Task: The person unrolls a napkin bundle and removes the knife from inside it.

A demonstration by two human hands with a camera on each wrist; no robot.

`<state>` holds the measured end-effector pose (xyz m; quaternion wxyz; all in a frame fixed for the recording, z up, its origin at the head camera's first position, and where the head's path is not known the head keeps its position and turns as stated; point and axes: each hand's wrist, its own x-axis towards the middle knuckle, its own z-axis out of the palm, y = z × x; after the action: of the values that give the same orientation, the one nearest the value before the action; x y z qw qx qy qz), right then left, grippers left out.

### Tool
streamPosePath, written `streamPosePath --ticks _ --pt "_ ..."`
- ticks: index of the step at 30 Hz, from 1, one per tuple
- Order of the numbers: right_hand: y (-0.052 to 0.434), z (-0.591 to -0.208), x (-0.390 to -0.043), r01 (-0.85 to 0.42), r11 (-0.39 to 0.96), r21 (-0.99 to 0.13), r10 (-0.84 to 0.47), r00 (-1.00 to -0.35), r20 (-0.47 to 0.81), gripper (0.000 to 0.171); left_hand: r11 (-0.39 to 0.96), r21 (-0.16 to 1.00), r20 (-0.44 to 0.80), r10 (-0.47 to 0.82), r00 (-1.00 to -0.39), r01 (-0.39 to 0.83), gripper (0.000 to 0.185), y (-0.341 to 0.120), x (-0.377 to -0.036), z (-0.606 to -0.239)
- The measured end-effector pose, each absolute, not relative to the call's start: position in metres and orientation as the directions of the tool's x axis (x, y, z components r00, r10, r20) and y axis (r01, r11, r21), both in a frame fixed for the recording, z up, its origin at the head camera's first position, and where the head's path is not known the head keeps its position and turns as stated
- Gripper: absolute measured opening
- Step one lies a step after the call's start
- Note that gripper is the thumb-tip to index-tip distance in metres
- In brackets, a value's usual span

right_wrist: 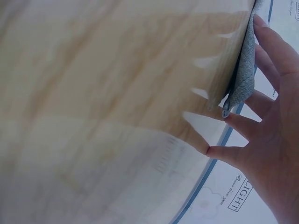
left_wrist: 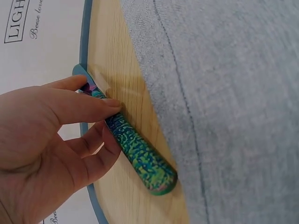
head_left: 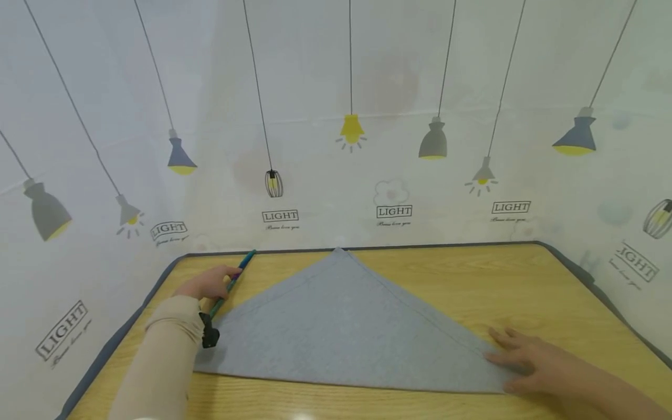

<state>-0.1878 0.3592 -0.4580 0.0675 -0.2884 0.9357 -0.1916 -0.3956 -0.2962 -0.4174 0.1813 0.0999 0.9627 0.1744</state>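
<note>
A grey-blue cloth, folded into a triangle with stitched edges, lies flat on the table with its point toward the back. My left hand pinches a table knife between thumb and fingers, beside the cloth's left slanted edge. The knife has a green and blue patterned handle and a teal blade, partly hidden by the fingers. At the cloth's right corner, my right hand rests with fingers spread. In the right wrist view its fingertips touch the cloth edge and the tabletop.
The wood-look table has a dark blue-grey border. Pale sheeting printed with hanging lamps and "LIGHT" labels stands along the back and both sides. A black wrist device sits at the left cuff.
</note>
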Motion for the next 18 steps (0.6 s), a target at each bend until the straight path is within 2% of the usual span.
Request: streamPosePath --ticks 9,18 --pt "0.3583 -0.4551 -0.1866 -0.502 0.769 -0.395 -0.558 -0.829 -0.032 0.053 0.923 0.327 -0.294 0.306 -0.906 0.205 0.069 -0.2952 -0.3944 -0.4128" --pt "0.3579 -0.4552 -0.1842 -0.55 0.745 -0.377 -0.585 -0.811 0.028 0.05 0.899 0.303 -0.242 0.395 -0.886 0.318 0.061 -0.3009 -0.3905 -0.4129"
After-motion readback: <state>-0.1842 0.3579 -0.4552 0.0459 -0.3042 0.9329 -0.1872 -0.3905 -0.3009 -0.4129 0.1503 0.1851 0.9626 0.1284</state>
